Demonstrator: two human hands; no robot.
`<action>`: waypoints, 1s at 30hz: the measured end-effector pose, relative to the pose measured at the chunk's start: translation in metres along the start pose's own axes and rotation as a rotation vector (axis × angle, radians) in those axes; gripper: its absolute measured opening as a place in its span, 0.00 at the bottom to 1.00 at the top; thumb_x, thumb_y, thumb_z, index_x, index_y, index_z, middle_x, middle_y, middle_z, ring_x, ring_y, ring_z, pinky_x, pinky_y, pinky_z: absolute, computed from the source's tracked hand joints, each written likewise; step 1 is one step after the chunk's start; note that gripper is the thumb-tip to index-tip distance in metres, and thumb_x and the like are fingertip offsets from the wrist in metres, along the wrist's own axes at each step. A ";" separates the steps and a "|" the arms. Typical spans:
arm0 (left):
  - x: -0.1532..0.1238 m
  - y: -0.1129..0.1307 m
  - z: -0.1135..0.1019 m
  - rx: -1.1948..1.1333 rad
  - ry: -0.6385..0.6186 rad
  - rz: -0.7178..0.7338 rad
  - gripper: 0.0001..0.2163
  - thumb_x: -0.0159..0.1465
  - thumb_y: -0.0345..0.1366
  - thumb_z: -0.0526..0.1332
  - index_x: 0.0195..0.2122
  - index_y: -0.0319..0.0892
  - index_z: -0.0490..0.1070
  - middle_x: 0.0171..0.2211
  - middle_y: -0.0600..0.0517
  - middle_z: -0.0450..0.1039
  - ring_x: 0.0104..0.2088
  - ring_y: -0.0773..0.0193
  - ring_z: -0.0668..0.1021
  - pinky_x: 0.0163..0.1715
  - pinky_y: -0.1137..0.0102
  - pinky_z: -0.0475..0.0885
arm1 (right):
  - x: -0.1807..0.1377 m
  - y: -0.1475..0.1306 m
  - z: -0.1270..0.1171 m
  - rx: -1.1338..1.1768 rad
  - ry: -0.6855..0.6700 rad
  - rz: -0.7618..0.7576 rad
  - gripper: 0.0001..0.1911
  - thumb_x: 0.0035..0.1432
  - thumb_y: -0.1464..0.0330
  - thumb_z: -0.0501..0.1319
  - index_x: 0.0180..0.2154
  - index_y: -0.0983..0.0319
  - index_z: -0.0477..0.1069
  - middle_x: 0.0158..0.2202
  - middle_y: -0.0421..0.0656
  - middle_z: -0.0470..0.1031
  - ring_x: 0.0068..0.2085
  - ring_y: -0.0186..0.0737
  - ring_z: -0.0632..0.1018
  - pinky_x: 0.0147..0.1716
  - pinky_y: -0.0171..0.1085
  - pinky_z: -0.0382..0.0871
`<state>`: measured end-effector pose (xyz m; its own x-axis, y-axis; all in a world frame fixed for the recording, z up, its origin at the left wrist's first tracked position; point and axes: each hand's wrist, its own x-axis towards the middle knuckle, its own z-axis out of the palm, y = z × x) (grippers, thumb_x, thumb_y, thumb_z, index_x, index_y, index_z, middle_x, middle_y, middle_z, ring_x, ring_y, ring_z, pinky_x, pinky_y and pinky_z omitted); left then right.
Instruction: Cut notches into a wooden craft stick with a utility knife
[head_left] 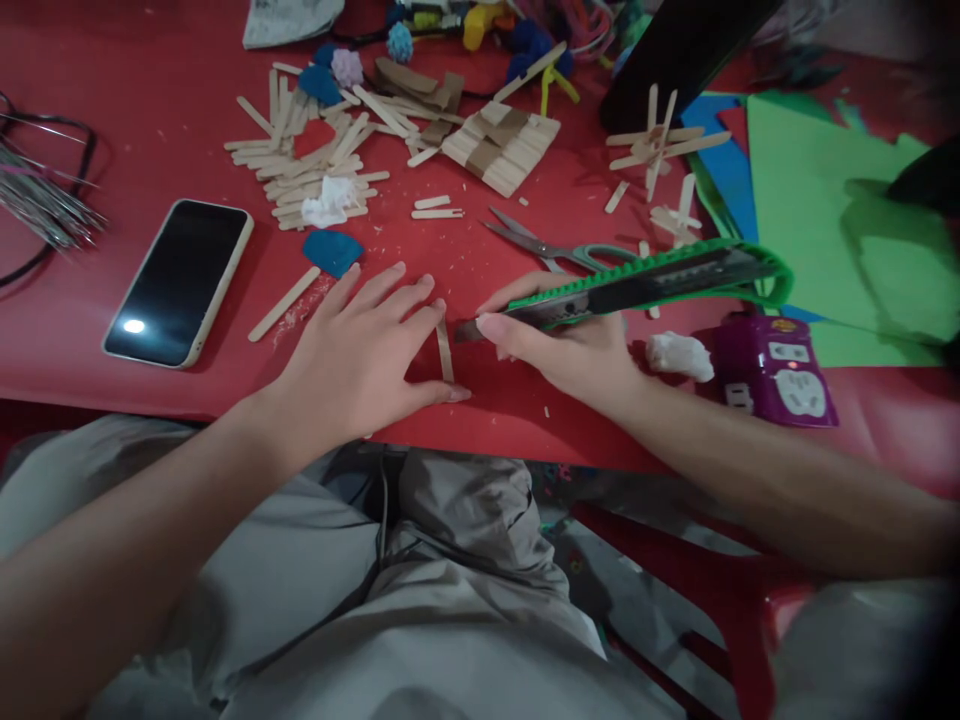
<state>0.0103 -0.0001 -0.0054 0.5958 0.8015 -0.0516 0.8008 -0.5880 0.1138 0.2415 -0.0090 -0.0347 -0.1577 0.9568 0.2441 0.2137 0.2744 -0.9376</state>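
Note:
My left hand (pixel 360 345) lies flat on the red table with its fingers spread. Its index finger and thumb touch the two ends of a short wooden craft stick (pixel 445 352), pressing it against the tabletop. In my right hand (pixel 577 350) is a green box cutter (pixel 660 282), gripped near the front, its handle slanting up to the right. The blade tip sits just right of the craft stick; whether they touch I cannot tell. Behind my right hand, a pair of scissors (pixel 551 245) rests partly opened.
A phone (pixel 180 285) lies at left, near a wire bundle (pixel 45 195). Loose craft sticks (pixel 322 160) and a taped stick bundle (pixel 501 148) are farther back. At right are a purple power socket (pixel 776 370), crumpled white tissue (pixel 679 356) and green paper (pixel 832 210).

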 end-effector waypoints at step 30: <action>0.003 0.002 -0.006 -0.093 -0.063 -0.027 0.37 0.69 0.50 0.76 0.75 0.41 0.73 0.80 0.41 0.65 0.79 0.34 0.69 0.82 0.42 0.62 | -0.004 0.003 0.012 -0.098 0.028 0.015 0.10 0.66 0.71 0.73 0.34 0.53 0.76 0.28 0.36 0.80 0.30 0.41 0.84 0.34 0.44 0.83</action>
<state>0.0129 0.0017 0.0010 0.5787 0.8070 -0.1175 0.8095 -0.5509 0.2031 0.2307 -0.0129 -0.0410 -0.1266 0.9629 0.2383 0.3095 0.2666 -0.9128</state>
